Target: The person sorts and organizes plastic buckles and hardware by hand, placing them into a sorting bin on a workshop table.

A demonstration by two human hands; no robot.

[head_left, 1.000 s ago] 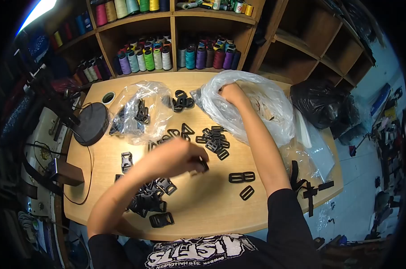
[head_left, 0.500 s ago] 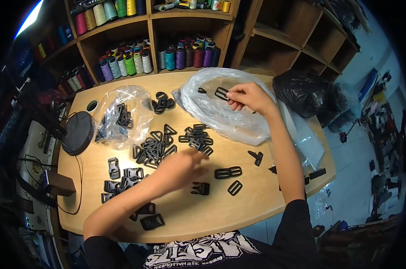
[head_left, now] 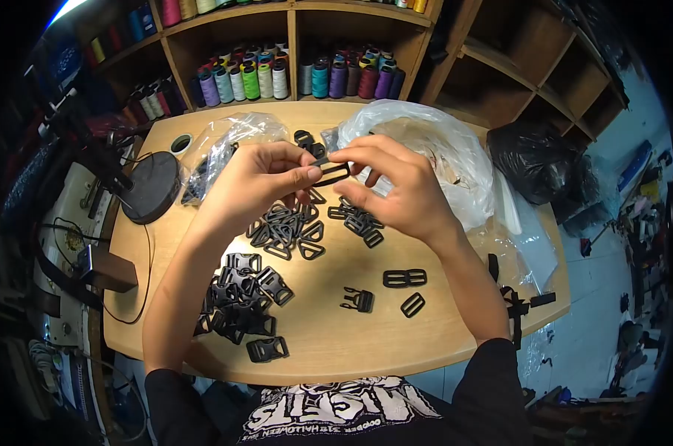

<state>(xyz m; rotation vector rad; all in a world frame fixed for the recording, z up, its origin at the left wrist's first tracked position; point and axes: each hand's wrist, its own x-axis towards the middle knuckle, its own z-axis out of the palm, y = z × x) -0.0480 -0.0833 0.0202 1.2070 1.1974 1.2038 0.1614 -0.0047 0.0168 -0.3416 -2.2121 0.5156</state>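
Note:
A black plastic slide buckle (head_left: 335,175) is pinched between the thumb and fingers of my left hand (head_left: 266,175), above the middle of the table. My right hand (head_left: 403,182) is beside it, thumb and forefinger apart, with the forefinger tip at the buckle's upper edge. Beneath my left hand lies a heap of black triangular rings (head_left: 284,230). A smaller pile of slide buckles (head_left: 357,221) is below my right hand. Nearer me are a heap of side-release buckles (head_left: 240,293), a pronged buckle half (head_left: 359,299), paired slide buckles (head_left: 405,278) and one single slide buckle (head_left: 412,305).
A large clear plastic bag (head_left: 463,171) spreads at the back right, near a black bag (head_left: 533,160). Another clear bag (head_left: 240,126) is partly behind my left hand. A round black lamp base (head_left: 149,189) stands left. Thread spools (head_left: 249,80) fill the shelf behind.
My right hand has moved left from over the large bag, bringing a slide buckle. My left hand has risen from the piles and now grips a slide buckle. The camera view has shifted.

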